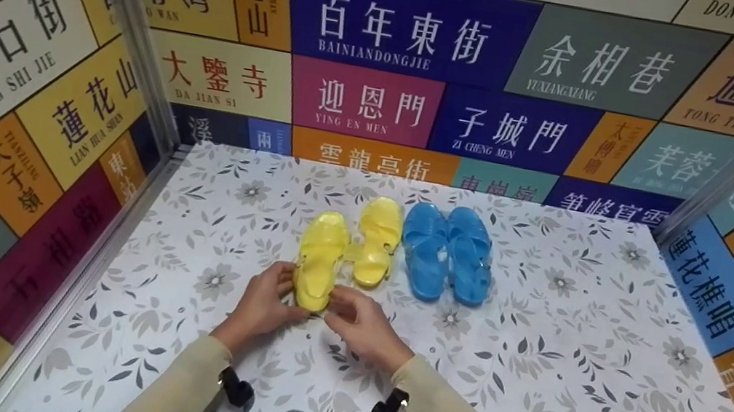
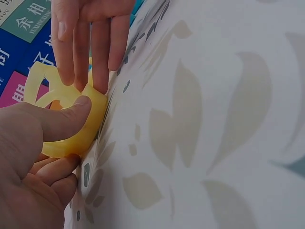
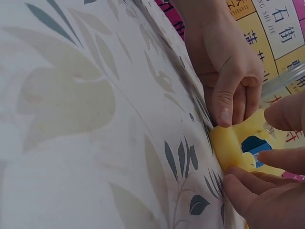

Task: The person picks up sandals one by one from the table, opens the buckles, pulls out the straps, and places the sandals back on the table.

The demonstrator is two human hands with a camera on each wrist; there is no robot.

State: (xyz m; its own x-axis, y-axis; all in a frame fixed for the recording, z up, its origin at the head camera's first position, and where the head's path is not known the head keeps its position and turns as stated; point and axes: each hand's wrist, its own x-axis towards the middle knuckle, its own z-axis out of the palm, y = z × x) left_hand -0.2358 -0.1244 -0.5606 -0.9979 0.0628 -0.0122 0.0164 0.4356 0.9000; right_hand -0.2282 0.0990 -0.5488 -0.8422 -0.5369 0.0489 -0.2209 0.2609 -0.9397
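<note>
A yellow sandal (image 1: pixel 319 257) stands left of its yellow mate (image 1: pixel 377 237), toe pointing away and heel toward me. My left hand (image 1: pixel 262 303) holds it at the heel, the thumb on top and the other fingers curled against its side, as the left wrist view shows. From the right, my right hand (image 1: pixel 363 323) touches the same heel with rather straight fingers (image 2: pixel 100 57). The right wrist view has the heel (image 3: pixel 226 148) between both hands. Two blue sandals (image 1: pixel 424 252) lie side by side to the right of the yellow ones.
A white tablecloth (image 1: pixel 527 401) with grey leaves and flowers covers the table. Panels with street-name signs (image 1: pixel 410 28) rise behind and at both sides. Clear corner posts (image 1: pixel 132 14) stand at the back corners.
</note>
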